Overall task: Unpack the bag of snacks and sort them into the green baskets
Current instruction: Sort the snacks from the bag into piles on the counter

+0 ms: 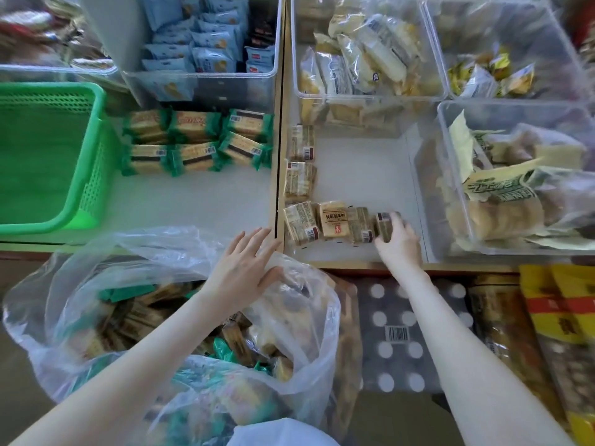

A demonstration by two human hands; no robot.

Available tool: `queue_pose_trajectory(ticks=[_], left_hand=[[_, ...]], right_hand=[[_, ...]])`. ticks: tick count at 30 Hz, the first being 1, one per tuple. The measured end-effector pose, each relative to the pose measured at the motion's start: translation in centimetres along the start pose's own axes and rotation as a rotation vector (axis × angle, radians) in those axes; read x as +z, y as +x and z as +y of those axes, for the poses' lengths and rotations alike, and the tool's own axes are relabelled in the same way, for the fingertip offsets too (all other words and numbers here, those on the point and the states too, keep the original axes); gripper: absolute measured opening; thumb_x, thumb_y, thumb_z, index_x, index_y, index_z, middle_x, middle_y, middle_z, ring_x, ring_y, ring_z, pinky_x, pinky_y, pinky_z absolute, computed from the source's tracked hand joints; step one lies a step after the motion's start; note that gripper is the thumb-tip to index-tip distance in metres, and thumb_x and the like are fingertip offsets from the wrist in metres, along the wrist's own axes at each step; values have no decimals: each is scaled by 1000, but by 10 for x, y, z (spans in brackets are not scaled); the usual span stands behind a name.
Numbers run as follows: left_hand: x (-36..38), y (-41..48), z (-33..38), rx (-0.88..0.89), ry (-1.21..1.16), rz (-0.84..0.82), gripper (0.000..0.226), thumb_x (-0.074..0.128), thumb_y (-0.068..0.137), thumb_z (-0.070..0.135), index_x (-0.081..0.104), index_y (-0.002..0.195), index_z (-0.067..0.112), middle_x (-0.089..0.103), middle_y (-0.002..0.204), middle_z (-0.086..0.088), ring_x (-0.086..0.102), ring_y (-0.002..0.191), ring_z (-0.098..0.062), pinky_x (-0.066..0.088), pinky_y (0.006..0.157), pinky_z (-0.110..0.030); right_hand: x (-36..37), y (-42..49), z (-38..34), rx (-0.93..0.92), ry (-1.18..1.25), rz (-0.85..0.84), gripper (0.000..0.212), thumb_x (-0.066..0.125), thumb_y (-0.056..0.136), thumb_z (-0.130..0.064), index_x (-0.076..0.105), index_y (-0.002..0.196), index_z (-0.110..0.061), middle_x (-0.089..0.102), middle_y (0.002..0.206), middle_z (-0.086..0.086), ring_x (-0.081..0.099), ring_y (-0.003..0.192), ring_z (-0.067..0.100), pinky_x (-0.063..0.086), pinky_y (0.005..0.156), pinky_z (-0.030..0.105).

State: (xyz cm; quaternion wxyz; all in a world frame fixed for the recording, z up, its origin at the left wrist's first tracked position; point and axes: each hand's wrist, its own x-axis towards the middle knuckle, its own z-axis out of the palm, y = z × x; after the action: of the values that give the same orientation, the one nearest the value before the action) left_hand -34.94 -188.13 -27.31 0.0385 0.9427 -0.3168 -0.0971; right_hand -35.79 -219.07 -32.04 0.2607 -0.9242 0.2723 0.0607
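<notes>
Here: six green-wrapped cracker packs [193,125], six small brown snack packs [333,218]. Gripping one brown pack [384,222] in right hand [399,243]; resting flat left hand [243,268] on crinkly clear plastic bag [154,249].

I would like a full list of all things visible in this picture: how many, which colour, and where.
green basket: one, green, far left on the white surface
green-wrapped packs: six visible, green and tan, right of the basket
brown-wrapped packs: six, brown, in an L shape in the right compartment
plastic bag: one, clear, front left, full of mixed packs
clear bins: at least four, at back and right, holding blue, pale and yellow packs and bread
dotted package: one, grey with white dots, front middle
yellow-red packages: front right, count unclear
left-hand grip: one, fingers straight, resting on the plastic bag
right-hand grip: one, holding the end brown-wrapped pack
</notes>
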Motion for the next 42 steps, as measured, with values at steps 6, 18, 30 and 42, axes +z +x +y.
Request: queue_pose_trajectory(ticks=[6, 18, 30, 42], left_hand=[[-5, -16, -20, -9, -28, 26, 66, 18, 101, 51, 58, 130, 7, 54, 137, -18, 51, 127, -34, 32, 108, -51], [-3, -124, -123, 49, 21, 65, 57, 35, 96, 43, 53, 135, 5, 49, 141, -20, 45, 132, -36, 22, 114, -48], [46, -239, -196, -49, 84, -76, 99, 69, 69, 68, 38, 147, 16, 36, 151, -20, 32, 141, -35, 10, 114, -54], [32, -216, -177, 44, 20, -9, 78, 53, 85, 56, 33, 150, 16, 25, 156, -20, 20, 145, -35, 8, 118, -56]], right_hand=[[-6, -13, -31, -125, 115, 105, 56, 56, 93, -19, 35, 146, -16, 43, 139, 12, 40, 126, 30, 34, 103, 37], [36, -156, -185, -765, 72, 303, 45, 52, 88, -8, 49, 132, -2, 53, 126, 17, 43, 115, 28, 32, 105, 36], [173, -256, -223, -720, -694, -283, 53, 85, 63, -19, 62, 110, -10, 60, 96, 8, 59, 84, 27, 50, 65, 34], [124, -255, -218, -729, -278, -475, 51, 49, 95, -3, 33, 143, -12, 39, 131, 10, 48, 100, 23, 35, 77, 18]])
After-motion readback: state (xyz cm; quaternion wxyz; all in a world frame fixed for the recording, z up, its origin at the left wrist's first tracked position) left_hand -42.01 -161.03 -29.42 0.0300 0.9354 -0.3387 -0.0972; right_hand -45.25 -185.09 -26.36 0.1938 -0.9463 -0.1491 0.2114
